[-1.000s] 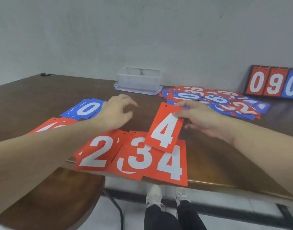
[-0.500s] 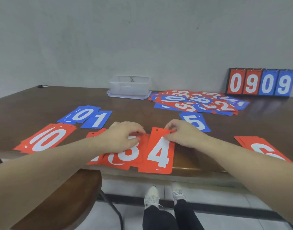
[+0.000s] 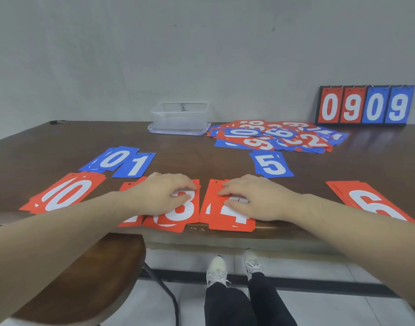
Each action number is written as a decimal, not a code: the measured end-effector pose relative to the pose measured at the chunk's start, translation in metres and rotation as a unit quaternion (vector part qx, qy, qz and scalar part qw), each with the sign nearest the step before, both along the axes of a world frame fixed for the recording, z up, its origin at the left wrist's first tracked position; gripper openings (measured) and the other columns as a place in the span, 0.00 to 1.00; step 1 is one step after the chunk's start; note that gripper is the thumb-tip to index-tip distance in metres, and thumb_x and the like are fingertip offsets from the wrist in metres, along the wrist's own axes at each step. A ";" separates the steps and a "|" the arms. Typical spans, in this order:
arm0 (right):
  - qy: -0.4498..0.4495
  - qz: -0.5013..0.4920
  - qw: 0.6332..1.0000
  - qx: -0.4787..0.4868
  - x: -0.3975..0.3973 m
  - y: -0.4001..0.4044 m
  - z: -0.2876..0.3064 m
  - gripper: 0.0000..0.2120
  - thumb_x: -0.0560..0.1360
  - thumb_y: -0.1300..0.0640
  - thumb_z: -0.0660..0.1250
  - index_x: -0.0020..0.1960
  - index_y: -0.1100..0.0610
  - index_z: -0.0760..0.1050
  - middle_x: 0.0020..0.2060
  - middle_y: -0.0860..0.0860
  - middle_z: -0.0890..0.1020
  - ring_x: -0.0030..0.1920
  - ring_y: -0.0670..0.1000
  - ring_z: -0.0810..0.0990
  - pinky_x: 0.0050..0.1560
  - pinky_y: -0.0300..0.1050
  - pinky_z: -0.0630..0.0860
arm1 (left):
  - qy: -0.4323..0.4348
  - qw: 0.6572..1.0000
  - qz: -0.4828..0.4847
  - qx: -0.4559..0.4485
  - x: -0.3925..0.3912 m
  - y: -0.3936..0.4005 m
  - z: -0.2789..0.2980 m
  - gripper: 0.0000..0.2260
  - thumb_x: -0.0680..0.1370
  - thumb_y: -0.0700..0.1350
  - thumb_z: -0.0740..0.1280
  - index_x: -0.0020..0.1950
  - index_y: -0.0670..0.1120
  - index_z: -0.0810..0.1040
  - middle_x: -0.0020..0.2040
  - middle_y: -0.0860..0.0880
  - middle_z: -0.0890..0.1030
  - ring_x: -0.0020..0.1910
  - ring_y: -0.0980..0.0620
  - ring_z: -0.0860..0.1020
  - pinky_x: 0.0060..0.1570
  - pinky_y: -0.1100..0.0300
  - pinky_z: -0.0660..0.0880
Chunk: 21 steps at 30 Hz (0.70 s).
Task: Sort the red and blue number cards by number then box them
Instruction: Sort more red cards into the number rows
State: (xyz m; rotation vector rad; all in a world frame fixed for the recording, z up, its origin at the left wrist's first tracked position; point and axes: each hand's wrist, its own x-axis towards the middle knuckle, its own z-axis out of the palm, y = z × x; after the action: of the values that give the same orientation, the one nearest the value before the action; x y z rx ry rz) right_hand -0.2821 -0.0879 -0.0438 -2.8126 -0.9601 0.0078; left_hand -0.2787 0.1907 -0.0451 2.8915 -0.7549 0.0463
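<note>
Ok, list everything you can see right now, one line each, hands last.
red 0 pile: several, near left
blue 0 cards: a few, behind red 0s
blue 1 card: one, beside blue 0s
red 3 pile: near edge, under left hand
red 4 pile: near edge, under right hand
blue 5 card: one, centre right
red 6 pile: near right
unsorted heap: red and blue, far right
clear box: one, far centre
scoreboard: reads 0909, by wall
pen: dark, far left
table: brown
chair: brown, below left
left hand: flat on 3s
right hand: flat on 4s
</note>
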 end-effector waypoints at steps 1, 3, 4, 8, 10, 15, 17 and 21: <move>0.001 0.002 1.000 -0.001 0.001 -0.003 0.000 0.19 0.83 0.43 0.60 0.73 0.41 0.71 0.73 0.39 0.70 0.72 0.49 0.67 0.72 0.52 0.66 | -0.006 1.000 0.000 0.002 0.001 -0.002 0.001 0.15 0.83 0.52 0.61 0.70 0.58 0.74 0.70 0.62 0.73 0.68 0.60 0.70 0.70 0.51 0.65; 0.001 0.014 1.000 -0.004 0.001 -0.007 -0.002 0.19 0.83 0.43 0.59 0.73 0.41 0.71 0.73 0.39 0.70 0.73 0.48 0.66 0.72 0.53 0.65 | -0.024 1.000 -0.007 -0.003 0.004 -0.006 0.003 0.15 0.83 0.51 0.62 0.70 0.57 0.74 0.70 0.61 0.73 0.70 0.60 0.69 0.71 0.50 0.64; 0.001 0.022 1.000 -0.002 0.001 -0.008 -0.002 0.19 0.83 0.42 0.59 0.73 0.41 0.70 0.73 0.39 0.70 0.74 0.48 0.65 0.73 0.53 0.65 | -0.027 1.000 -0.010 -0.008 0.006 -0.009 0.004 0.15 0.82 0.51 0.62 0.69 0.58 0.75 0.70 0.61 0.73 0.70 0.60 0.68 0.71 0.49 0.63; -0.010 0.030 0.998 0.048 0.005 -0.013 0.002 0.21 0.82 0.43 0.62 0.74 0.42 0.69 0.73 0.41 0.70 0.73 0.46 0.66 0.74 0.49 0.64 | -0.035 0.999 -0.024 -0.016 0.014 -0.022 0.009 0.14 0.82 0.50 0.64 0.67 0.57 0.76 0.69 0.60 0.73 0.69 0.59 0.70 0.70 0.48 0.64; -0.024 0.016 0.997 0.068 0.011 -0.021 0.008 0.20 0.82 0.45 0.63 0.74 0.44 0.70 0.71 0.41 0.73 0.71 0.45 0.68 0.72 0.45 0.67 | -0.040 0.999 -0.032 -0.018 0.021 -0.030 0.010 0.14 0.81 0.50 0.64 0.67 0.57 0.76 0.69 0.60 0.74 0.68 0.59 0.71 0.70 0.48 0.64; -0.028 -0.072 0.993 0.089 0.038 -0.055 0.022 0.20 0.81 0.44 0.64 0.73 0.41 0.70 0.71 0.41 0.73 0.70 0.44 0.69 0.68 0.42 0.68 | -0.036 0.998 -0.051 -0.021 0.052 -0.055 0.012 0.14 0.82 0.52 0.63 0.68 0.57 0.75 0.68 0.61 0.74 0.67 0.58 0.72 0.69 0.48 0.67; -0.029 -0.104 0.990 0.089 0.051 -0.073 0.023 0.21 0.81 0.44 0.64 0.73 0.42 0.70 0.72 0.42 0.73 0.72 0.46 0.68 0.70 0.44 0.66 | -0.038 0.998 -0.051 -0.030 0.067 -0.068 0.013 0.15 0.82 0.51 0.63 0.69 0.57 0.74 0.69 0.61 0.73 0.68 0.59 0.70 0.69 0.49 0.66; -0.018 -0.142 0.988 0.062 0.080 -0.108 0.025 0.23 0.81 0.42 0.64 0.74 0.44 0.69 0.72 0.44 0.73 0.72 0.47 0.68 0.69 0.45 0.66 | -0.048 0.996 -0.044 -0.054 0.102 -0.101 0.011 0.16 0.82 0.52 0.63 0.70 0.56 0.73 0.69 0.60 0.74 0.68 0.57 0.71 0.69 0.52 0.67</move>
State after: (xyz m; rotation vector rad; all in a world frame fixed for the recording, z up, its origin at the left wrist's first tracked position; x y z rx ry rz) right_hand -0.2026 -0.1955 -0.0189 -2.8125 -0.5381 -0.1349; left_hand -0.1765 0.0898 -0.0337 2.7662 -0.8683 0.2121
